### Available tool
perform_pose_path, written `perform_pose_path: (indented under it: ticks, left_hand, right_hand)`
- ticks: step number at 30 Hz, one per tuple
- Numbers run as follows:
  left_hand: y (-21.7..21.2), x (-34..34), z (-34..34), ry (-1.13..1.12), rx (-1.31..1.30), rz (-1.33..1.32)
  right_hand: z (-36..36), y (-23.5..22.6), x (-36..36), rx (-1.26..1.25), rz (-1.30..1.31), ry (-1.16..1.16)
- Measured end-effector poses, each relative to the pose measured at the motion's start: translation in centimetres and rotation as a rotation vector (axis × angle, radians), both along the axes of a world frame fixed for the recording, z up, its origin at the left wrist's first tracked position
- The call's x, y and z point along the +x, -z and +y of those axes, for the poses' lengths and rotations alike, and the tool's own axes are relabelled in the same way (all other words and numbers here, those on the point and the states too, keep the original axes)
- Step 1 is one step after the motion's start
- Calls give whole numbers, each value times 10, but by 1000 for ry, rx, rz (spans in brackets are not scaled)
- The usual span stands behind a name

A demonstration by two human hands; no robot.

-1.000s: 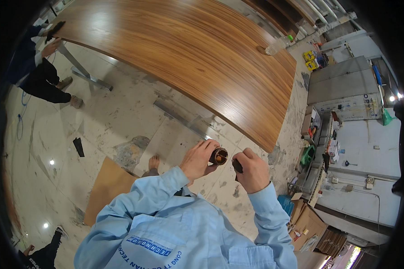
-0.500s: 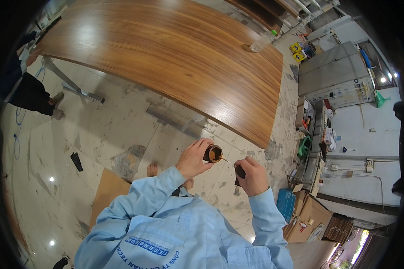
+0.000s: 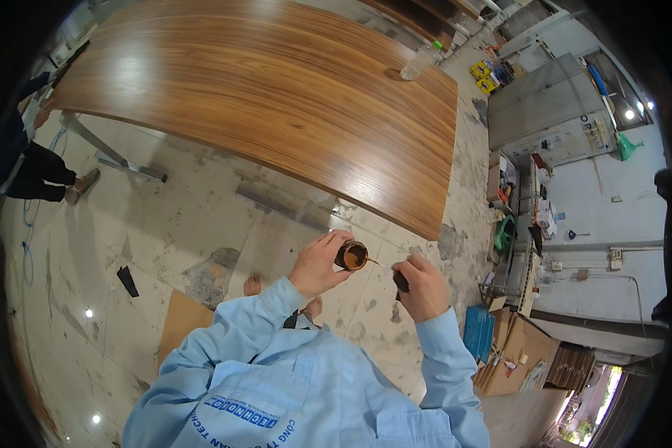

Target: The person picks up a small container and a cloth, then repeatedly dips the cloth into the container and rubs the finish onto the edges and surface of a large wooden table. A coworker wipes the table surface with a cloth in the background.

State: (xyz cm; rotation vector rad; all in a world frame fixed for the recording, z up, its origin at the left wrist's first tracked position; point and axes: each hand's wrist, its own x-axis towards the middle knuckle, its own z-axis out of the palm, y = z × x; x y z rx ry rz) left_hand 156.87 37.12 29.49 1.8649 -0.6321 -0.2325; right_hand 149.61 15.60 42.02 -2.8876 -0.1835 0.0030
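Note:
My left hand (image 3: 317, 267) is closed round a small dark jar (image 3: 352, 256), tilted so that its open mouth and brown inside show. In my right hand (image 3: 424, 290) is a dark, round cap-like piece (image 3: 401, 281), partly hidden by the fingers. A thin rod (image 3: 375, 261) runs between this piece and the jar, its brownish far end at the jar's mouth. Both hands are in front of my chest, just short of the wood-grain tabletop (image 3: 276, 97).
A clear bottle with a green cap (image 3: 421, 61) stands near the table's far right corner. Another person (image 3: 41, 157) is at the table's left end. Cardboard (image 3: 179, 321) lies on the floor at left. Shelving, a blue box (image 3: 478, 334) and cartons (image 3: 519, 355) line the right.
The view has shifted slightly, so the table and bottle sit a little further left. My hands stay almost in place, with the rod still at the jar's mouth.

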Motion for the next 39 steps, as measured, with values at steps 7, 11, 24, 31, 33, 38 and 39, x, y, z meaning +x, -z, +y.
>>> perform_pose_path:
  ticks: [7,11,24,31,33,38,39]
  left_hand:
    - [-3,-2,-5,-2,-10,28]
    - [-2,-6,-11,-4,-13,31]
    - [1,-4,-27,32,-53,47]
    - [-4,-8,-40,136,56,-75]
    - [-6,-11,-45,151,30,2]
    - [-7,-15,-55,154,131,133]
    - [-5,-16,-57,176,168,124]
  right_hand:
    - [-1,4,-6,-36,-34,22]
    - [-3,7,-11,13,-111,63]
    - [-18,10,-25,-29,-141,108]
    - [-31,50,-61,214,-138,286]
    - [-37,75,-79,317,-118,366]
    - [-72,154,-99,835,-324,933]
    - [-79,172,-95,875,-397,1018]
